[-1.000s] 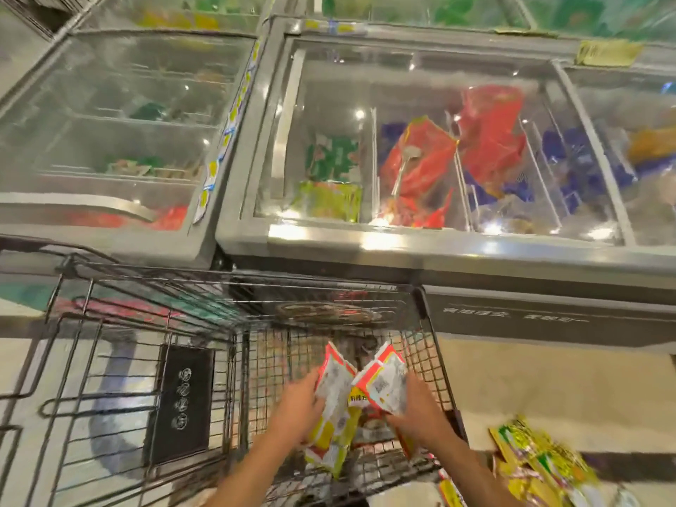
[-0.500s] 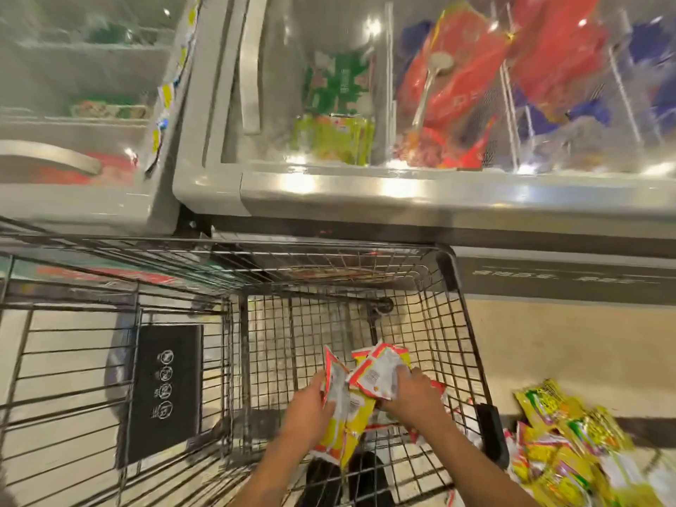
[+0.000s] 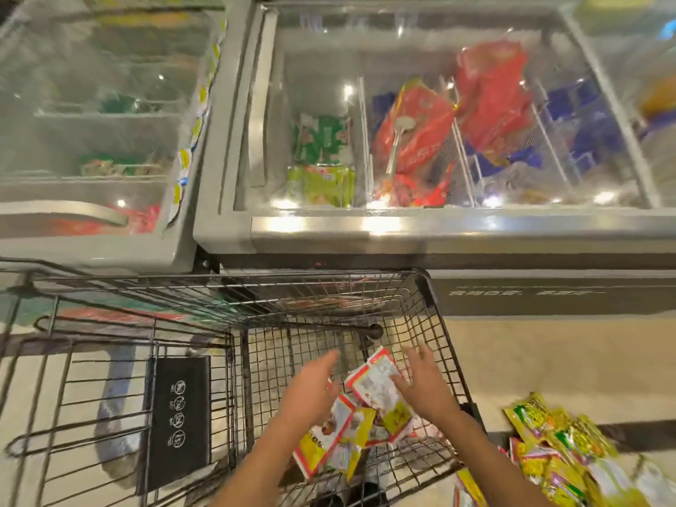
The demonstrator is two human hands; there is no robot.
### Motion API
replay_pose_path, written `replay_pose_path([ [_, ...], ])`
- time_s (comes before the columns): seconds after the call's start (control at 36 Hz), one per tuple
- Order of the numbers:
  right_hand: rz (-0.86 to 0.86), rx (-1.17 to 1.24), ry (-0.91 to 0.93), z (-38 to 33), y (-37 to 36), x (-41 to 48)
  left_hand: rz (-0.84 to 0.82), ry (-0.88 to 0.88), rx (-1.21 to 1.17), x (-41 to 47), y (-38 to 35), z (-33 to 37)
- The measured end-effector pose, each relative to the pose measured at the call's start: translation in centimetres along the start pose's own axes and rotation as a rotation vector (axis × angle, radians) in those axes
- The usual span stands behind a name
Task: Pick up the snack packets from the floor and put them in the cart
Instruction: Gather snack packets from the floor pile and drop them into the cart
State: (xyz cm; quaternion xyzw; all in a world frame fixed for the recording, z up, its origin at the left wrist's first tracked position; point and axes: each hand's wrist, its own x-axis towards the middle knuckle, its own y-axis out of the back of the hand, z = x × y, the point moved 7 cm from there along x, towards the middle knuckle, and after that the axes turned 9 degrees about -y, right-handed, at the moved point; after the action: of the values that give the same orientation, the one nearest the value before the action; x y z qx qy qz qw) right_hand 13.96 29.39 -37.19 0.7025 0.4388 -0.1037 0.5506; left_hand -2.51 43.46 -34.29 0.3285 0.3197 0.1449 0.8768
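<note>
Over the wire cart (image 3: 435,323), both bare hands hang with fingers straight and apart. The left hand (image 3: 311,389) has its grip spread and holds nothing. The right hand (image 3: 420,386) has its grip spread too, fingers just above a white-backed packet; I cannot tell whether they touch it.

Snack packets (image 3: 365,408), red-edged with yellow and white panels, lie in a loose heap in the cart's basket below and between the hands. Their print is too blurred to read. More yellow and green packets (image 3: 559,444) lie piled on the floor (image 3: 548,353) just to the right of the cart, and I can read no brand on them either.

On the cart's folding flap sits a black panel (image 3: 177,415) with four round white symbols in a column. Right behind the cart stands a glass-topped freezer (image 3: 402,232) holding red bags (image 3: 413,129) and green packs (image 3: 322,181). A line of pale characters runs along the freezer's dark front, too faint to make out. A second freezer (image 3: 109,247) adjoins it on the left.
</note>
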Motion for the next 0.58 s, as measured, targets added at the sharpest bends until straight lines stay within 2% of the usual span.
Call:
replay_pose_path([
  [0.33,0.367,0.104,0.215,-5.5,18.8,-12.6,0.162,-0.441,0.005,-3.7,15.8,14.8],
  [0.58,0.595,0.118,0.259,-3.3,25.8,-22.7,0.126,-0.779,0.089,-7.1,19.1,24.7],
])
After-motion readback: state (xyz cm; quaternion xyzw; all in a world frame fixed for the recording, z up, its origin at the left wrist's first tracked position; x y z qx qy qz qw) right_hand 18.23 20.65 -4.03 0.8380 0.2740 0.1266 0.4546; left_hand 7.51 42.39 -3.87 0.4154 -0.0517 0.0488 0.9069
